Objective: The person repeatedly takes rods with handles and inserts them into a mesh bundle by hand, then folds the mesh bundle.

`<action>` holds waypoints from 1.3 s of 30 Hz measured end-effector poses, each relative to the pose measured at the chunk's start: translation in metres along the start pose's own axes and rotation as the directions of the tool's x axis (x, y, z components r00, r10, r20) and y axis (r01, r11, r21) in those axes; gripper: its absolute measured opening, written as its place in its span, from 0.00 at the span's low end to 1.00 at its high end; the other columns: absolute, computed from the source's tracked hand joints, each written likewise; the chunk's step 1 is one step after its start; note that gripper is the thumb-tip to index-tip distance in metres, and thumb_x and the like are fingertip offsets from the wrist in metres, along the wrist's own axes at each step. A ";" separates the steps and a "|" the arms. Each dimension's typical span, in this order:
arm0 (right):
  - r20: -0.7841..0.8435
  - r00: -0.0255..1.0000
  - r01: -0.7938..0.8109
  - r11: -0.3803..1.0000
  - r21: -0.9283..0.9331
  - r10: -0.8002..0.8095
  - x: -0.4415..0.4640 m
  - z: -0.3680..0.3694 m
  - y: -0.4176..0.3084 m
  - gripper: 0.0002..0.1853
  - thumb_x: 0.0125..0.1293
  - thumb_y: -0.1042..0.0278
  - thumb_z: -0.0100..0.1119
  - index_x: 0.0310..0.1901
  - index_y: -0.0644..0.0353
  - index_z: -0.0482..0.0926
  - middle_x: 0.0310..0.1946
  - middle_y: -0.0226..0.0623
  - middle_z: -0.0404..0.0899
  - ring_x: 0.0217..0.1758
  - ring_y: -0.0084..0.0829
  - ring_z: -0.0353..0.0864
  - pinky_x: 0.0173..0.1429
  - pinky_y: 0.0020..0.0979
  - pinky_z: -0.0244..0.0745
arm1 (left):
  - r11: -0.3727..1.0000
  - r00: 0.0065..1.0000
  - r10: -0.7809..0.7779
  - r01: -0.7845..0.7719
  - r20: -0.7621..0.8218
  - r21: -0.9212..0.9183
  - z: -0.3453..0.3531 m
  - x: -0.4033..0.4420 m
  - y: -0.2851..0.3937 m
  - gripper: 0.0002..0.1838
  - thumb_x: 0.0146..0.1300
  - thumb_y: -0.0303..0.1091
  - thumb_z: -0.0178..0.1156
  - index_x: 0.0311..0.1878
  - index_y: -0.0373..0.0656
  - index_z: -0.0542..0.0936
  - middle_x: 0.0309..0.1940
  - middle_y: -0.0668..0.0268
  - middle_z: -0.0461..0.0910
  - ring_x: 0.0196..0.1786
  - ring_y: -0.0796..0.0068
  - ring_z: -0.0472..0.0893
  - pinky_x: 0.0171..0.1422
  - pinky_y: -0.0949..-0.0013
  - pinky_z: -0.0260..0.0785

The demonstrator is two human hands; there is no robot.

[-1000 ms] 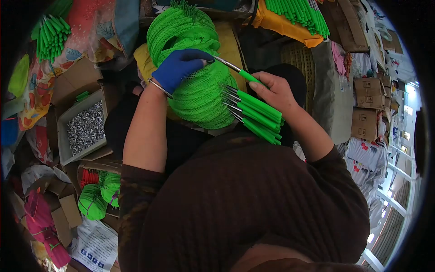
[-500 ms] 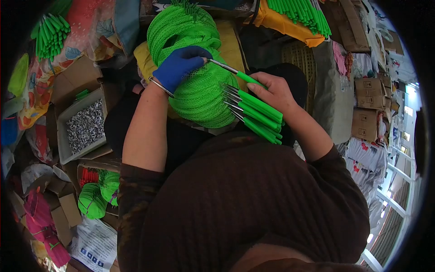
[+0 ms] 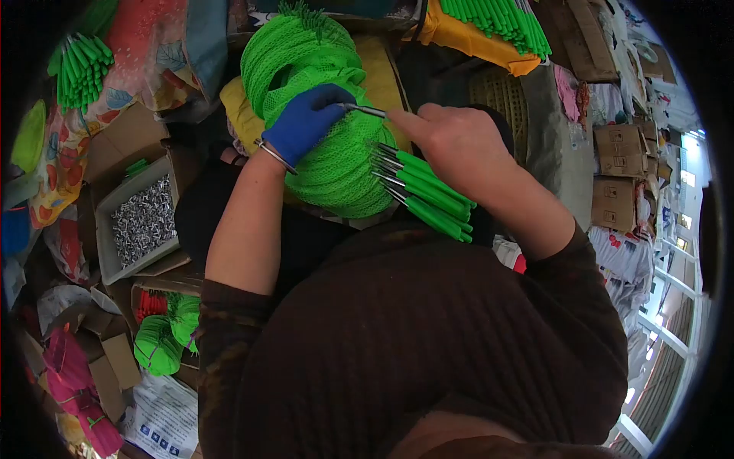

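Observation:
My left hand (image 3: 310, 122), in a blue glove, pinches the end of a thin metal rod (image 3: 365, 110) above a big bundle of green netting (image 3: 336, 180). My right hand (image 3: 462, 145), bare, is closed around the rod's other end and hides its green handle. Below the right hand, several green-handled metal rods (image 3: 432, 195) lie side by side against the netting, metal ends toward it. The netting rests on a yellow cushion-like thing (image 3: 382, 73) in front of my lap. Whatever else the gloved fingertips hold is too small to make out.
To the left, a grey bin (image 3: 115, 260) holds many small metal pieces (image 3: 144, 220). Smaller green net bundles (image 3: 158, 346) sit in a box below it. More green handles lie on an orange cloth (image 3: 478, 46) at top right. Cardboard boxes (image 3: 615, 203) stand far right.
My right hand has slid left along the rod toward the gloved hand and now covers the green handle. The left hand keeps its pinch on the rod's end.

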State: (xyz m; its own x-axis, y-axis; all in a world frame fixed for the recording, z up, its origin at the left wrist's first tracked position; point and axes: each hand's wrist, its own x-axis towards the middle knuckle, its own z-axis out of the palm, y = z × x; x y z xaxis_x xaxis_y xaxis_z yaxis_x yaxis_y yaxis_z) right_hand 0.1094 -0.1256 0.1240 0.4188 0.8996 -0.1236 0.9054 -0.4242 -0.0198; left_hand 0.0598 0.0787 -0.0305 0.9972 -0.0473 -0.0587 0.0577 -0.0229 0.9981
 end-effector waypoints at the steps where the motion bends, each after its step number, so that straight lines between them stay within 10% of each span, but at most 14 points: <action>1: 0.053 0.997 0.055 0.993 -0.104 -0.050 0.002 -0.004 -0.004 0.12 0.54 0.70 0.54 0.42 0.55 0.76 0.24 0.36 0.75 0.28 0.36 0.80 0.27 0.35 0.73 | 0.995 0.999 0.047 -0.045 -0.014 0.092 0.004 0.000 0.004 0.11 0.56 0.32 0.57 0.42 0.41 0.79 0.35 0.64 0.80 0.39 0.74 0.77 0.46 0.72 0.69; 9: 0.301 0.952 0.068 0.997 -0.037 -0.054 0.029 0.000 0.005 0.10 0.53 0.71 0.56 0.38 0.61 0.77 0.33 0.41 0.80 0.39 0.41 0.81 0.38 0.40 0.76 | 0.939 0.983 0.143 -0.098 -0.115 0.330 0.029 -0.006 0.005 0.18 0.54 0.34 0.60 0.49 0.45 0.76 0.43 0.58 0.80 0.46 0.59 0.80 0.50 0.64 0.71; 13: -0.019 0.906 0.324 0.665 0.673 -0.423 0.020 0.006 0.045 0.23 0.62 0.60 0.55 0.58 0.59 0.69 0.53 0.44 0.72 0.58 0.41 0.71 0.59 0.38 0.66 | 0.901 0.986 0.154 -0.116 -0.058 0.417 0.028 -0.009 0.005 0.17 0.54 0.35 0.62 0.48 0.47 0.77 0.42 0.57 0.80 0.43 0.57 0.79 0.46 0.63 0.72; 16: 0.144 0.990 -0.112 0.564 0.818 -0.013 0.027 0.000 0.086 0.24 0.63 0.56 0.55 0.58 0.60 0.70 0.52 0.43 0.75 0.55 0.37 0.74 0.58 0.32 0.68 | 0.733 0.857 0.473 -0.254 -0.204 0.632 0.022 -0.010 0.023 0.16 0.51 0.25 0.63 0.45 0.45 0.79 0.38 0.58 0.79 0.40 0.58 0.79 0.46 0.62 0.71; 19: 0.079 0.979 -0.194 0.730 0.656 0.189 0.057 0.046 0.176 0.23 0.63 0.59 0.55 0.57 0.61 0.70 0.50 0.37 0.76 0.52 0.30 0.75 0.57 0.30 0.69 | 0.561 0.684 0.643 -0.113 -0.345 0.820 0.012 -0.008 0.049 0.16 0.50 0.26 0.64 0.45 0.46 0.79 0.39 0.57 0.78 0.41 0.57 0.78 0.46 0.61 0.71; 23: -0.009 0.920 -0.378 0.893 0.244 0.392 0.108 0.080 0.240 0.22 0.60 0.61 0.56 0.55 0.59 0.72 0.49 0.42 0.76 0.51 0.38 0.77 0.55 0.36 0.71 | 0.705 0.880 0.380 -0.076 -0.284 0.705 0.010 0.004 0.028 0.15 0.52 0.32 0.64 0.45 0.47 0.79 0.40 0.59 0.78 0.41 0.57 0.78 0.44 0.60 0.71; 25: -0.332 0.851 -0.438 0.899 -0.022 0.407 0.128 0.099 0.255 0.23 0.58 0.58 0.58 0.55 0.56 0.73 0.46 0.45 0.77 0.45 0.45 0.79 0.50 0.40 0.74 | 0.699 0.898 0.347 -0.055 -0.272 0.713 0.012 0.006 0.030 0.14 0.52 0.34 0.64 0.43 0.47 0.80 0.37 0.60 0.79 0.37 0.57 0.79 0.41 0.62 0.71; 32: -0.200 0.872 -0.485 0.844 -0.229 0.446 0.180 0.114 0.282 0.21 0.59 0.67 0.55 0.54 0.61 0.70 0.37 0.45 0.79 0.40 0.43 0.81 0.42 0.41 0.77 | 0.941 0.987 0.073 -0.021 -0.141 0.336 0.005 0.010 0.029 0.11 0.58 0.30 0.61 0.45 0.43 0.81 0.37 0.61 0.82 0.37 0.71 0.81 0.43 0.72 0.71; 36: -0.191 0.809 -0.533 0.830 0.162 0.557 0.164 0.102 0.278 0.20 0.59 0.68 0.55 0.54 0.61 0.70 0.36 0.42 0.79 0.39 0.39 0.81 0.41 0.38 0.77 | 0.991 0.955 -0.105 0.079 0.278 0.105 -0.003 0.006 0.030 0.12 0.59 0.27 0.59 0.48 0.40 0.80 0.37 0.65 0.82 0.38 0.81 0.78 0.45 0.76 0.69; 39: -0.144 0.758 -0.485 0.697 0.529 0.636 0.141 0.085 0.254 0.20 0.58 0.70 0.55 0.54 0.62 0.70 0.35 0.40 0.78 0.38 0.35 0.81 0.40 0.35 0.78 | 0.980 0.973 -0.090 0.049 0.213 0.190 -0.007 0.006 0.035 0.08 0.60 0.27 0.58 0.42 0.39 0.80 0.33 0.66 0.81 0.36 0.81 0.77 0.43 0.76 0.68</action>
State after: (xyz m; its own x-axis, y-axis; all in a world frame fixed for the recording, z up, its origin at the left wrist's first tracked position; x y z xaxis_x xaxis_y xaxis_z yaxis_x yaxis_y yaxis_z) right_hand 0.3924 -0.1149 0.0176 0.9037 0.4267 0.0365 0.3907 -0.7865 -0.4784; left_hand 0.0682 0.0842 0.0045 0.9546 -0.2570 -0.1509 0.0958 -0.2149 0.9719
